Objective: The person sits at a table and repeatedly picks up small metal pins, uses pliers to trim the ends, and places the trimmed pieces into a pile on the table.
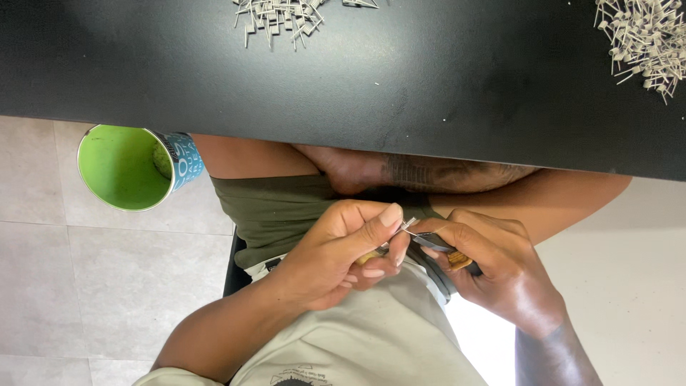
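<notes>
Head view shows my left hand (336, 254) pinching a small metal pin (409, 224) at centre frame, below the edge of the black surface (400, 93). My right hand (493, 268) is closed around a small tool with a yellowish handle (457, 259), its tip touching the pin. I judge the pin light, stiff and slippery, best held by its shaft near the head. Heaps of similar pins (643, 36) lie upper right, and a green cup (132, 166) stands at left.

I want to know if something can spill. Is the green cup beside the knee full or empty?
Empty, as far as it shows. The green cup has its open mouth turned toward the camera, and only bare green inner wall is visible; its very bottom is not clear.
</notes>
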